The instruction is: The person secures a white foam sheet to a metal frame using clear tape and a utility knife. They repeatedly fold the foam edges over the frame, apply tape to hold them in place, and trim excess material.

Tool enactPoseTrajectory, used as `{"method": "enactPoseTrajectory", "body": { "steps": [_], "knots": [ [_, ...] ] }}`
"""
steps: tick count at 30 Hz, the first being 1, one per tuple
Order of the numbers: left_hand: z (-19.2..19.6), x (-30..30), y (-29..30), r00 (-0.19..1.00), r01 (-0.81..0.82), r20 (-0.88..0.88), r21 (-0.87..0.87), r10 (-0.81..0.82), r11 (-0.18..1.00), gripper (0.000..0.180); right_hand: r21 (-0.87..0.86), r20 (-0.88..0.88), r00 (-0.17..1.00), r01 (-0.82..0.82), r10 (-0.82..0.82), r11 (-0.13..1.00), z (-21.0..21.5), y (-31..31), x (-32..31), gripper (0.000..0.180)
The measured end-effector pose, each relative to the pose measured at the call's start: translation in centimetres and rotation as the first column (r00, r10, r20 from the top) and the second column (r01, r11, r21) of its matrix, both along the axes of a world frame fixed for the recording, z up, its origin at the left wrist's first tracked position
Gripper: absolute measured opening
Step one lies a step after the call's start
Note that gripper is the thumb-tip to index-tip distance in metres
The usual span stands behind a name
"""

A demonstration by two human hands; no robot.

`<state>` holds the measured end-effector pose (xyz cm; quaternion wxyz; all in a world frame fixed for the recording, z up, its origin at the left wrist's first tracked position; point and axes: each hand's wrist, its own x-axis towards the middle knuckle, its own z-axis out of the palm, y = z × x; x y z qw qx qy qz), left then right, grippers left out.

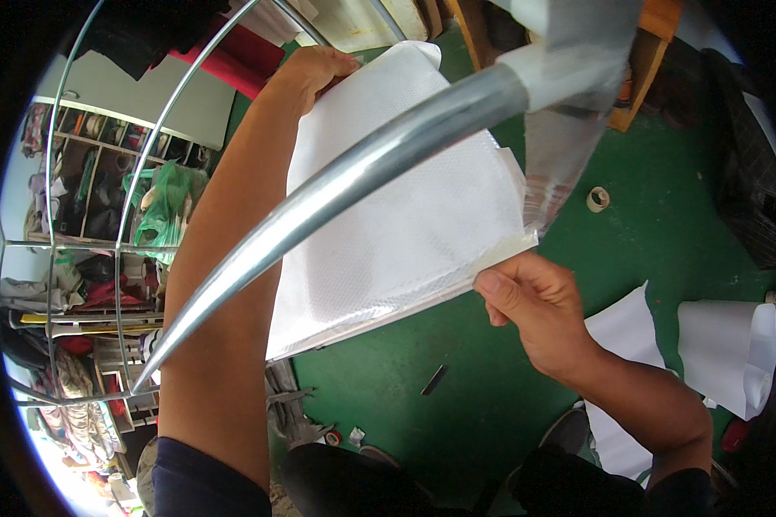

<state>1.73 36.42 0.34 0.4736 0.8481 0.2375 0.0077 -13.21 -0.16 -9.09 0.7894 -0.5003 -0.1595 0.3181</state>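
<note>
At the centre of the frame, partly behind a metal tube (345, 183), is a white textured sheet (422, 215); the right hand (535, 297) pinches its lower-right edge, thumb against fingers. The left hand (315, 73) curls at its top; how tightly, I cannot tell. Uneven pulling could crease it.

Curved metal tube (345, 188) crosses before white sheet (414, 233), obstructing frontal reach. Metal rails (119, 249) bar floor's left side. Gap below sheet over green floor (371, 379); open floor also between right hand (539, 314) and tape roll (592, 201).
</note>
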Motion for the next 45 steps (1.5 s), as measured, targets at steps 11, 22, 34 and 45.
{"method": "enactPoseTrajectory", "body": {
  "steps": [11, 22, 34, 45],
  "knots": [
    [1.4, 0.3, -3.3, 0.976, -0.137, -0.150, 0.138, 0.158, 0.981, 0.013, -0.055, 0.087, 0.996, -0.007, 0.012, 0.998, -1.0, 0.1, 0.8, 0.020],
    [1.2, 0.3, -2.5, 0.990, -0.025, -0.138, 0.116, 0.041, 0.993, 0.011, -0.063, 0.048, 0.999, -0.010, 0.013, 0.998, -1.3, 0.1, 1.0, 0.020],
    [0.5, -0.6, -2.0, 0.951, 0.239, 0.014, 0.598, -0.308, 0.765, 0.005, -0.069, 0.044, 0.999, -0.019, 0.022, 0.997, -1.2, 0.1, 1.1, 0.022],
    [-0.5, -1.4, -2.5, 0.907, 0.178, 0.085, 0.811, -0.413, 0.557, 0.016, -0.045, 0.049, 0.999, -0.018, 0.020, 0.999, -1.4, 0.2, 1.0, 0.022]
  ]
}}
